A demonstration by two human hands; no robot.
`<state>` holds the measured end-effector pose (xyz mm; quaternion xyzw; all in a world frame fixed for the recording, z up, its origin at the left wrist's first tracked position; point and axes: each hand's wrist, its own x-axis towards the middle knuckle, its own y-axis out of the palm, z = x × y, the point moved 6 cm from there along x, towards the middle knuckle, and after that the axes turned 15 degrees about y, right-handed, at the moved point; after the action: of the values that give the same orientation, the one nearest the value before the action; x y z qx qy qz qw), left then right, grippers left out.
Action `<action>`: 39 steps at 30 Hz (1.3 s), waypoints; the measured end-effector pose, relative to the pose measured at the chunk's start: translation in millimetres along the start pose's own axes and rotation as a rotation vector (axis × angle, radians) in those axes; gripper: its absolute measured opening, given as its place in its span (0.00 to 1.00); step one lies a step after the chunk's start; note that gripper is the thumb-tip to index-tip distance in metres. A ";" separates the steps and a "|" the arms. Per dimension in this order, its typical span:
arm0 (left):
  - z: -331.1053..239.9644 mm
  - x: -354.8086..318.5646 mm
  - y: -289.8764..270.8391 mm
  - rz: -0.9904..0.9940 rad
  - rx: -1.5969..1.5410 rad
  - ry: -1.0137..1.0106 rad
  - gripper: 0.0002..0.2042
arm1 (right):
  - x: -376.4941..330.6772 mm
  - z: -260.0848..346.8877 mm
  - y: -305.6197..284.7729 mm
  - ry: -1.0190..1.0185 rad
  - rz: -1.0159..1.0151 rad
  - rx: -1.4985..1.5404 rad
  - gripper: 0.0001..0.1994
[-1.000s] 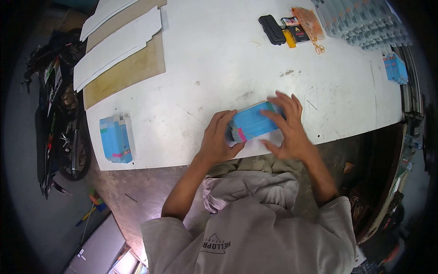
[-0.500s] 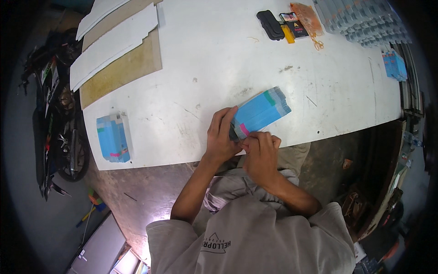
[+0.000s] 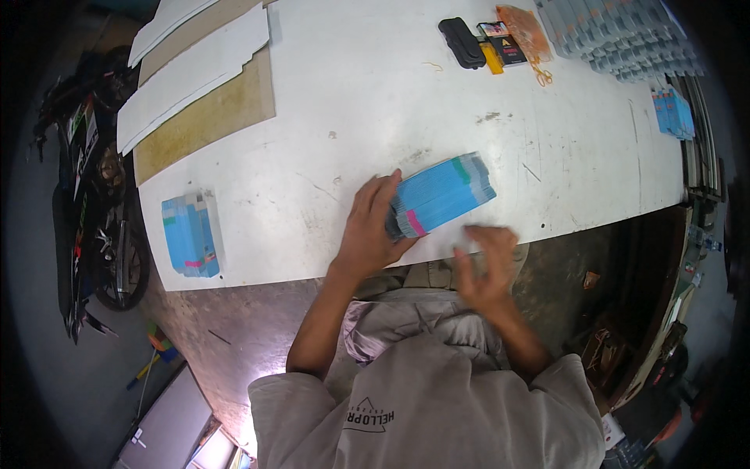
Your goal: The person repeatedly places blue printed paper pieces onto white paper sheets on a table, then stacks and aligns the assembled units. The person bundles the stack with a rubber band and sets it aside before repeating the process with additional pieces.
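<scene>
A stack of flat blue printed card pieces with grey ends and pink and green marks lies slantwise near the front edge of the white table. My left hand grips its lower-left end, thumb at the near side and fingers at the far side. Apart from the stack, to its lower right, my right hand hovers over the table's front edge. Its thumb and fingers are spread with nothing visible between them, slightly blurred by motion.
A similar blue stack stands at the table's left corner. White and tan boards lie at the back left. A black case, a yellow lighter and an orange bag sit at the back. Grey stacks and a blue bundle are at the right.
My right hand has let go of the stack's near end and moved to the right, its fingers opening. My left hand keeps its hold, with the stack almost in place.
</scene>
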<state>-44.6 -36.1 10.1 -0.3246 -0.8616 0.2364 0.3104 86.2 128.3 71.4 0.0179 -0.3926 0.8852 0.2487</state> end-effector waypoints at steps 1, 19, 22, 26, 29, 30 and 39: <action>4.8 -2.9 -1.1 0.035 0.031 0.018 0.58 | 7.4 -19.9 -6.0 0.131 -0.024 0.086 0.18; -33.5 5.7 -2.9 -0.619 -0.624 -0.301 0.67 | 37.5 -72.5 39.8 0.289 0.352 0.660 0.48; -35.2 -10.7 16.7 -0.618 -0.509 -0.360 0.68 | 26.5 -73.5 40.8 0.377 0.362 0.673 0.48; -49.0 -8.9 -2.3 -0.652 -0.624 -0.301 0.68 | 30.0 -76.0 36.1 0.432 0.416 0.716 0.49; -44.4 -4.5 -3.0 -0.625 -0.647 -0.351 0.68 | 33.3 -65.3 38.7 0.374 0.355 0.683 0.50; -44.7 -4.8 2.6 -0.589 -0.665 -0.352 0.68 | 35.5 -62.6 39.5 0.352 0.338 0.671 0.51; -45.5 20.0 5.7 -0.381 -0.417 -0.060 0.61 | 51.0 -62.6 44.9 0.333 0.309 0.830 0.46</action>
<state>-22.8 -8.7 46.0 -0.2067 -0.9460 0.0010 0.2498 31.4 168.6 8.9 -0.0850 0.0416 0.9848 0.1454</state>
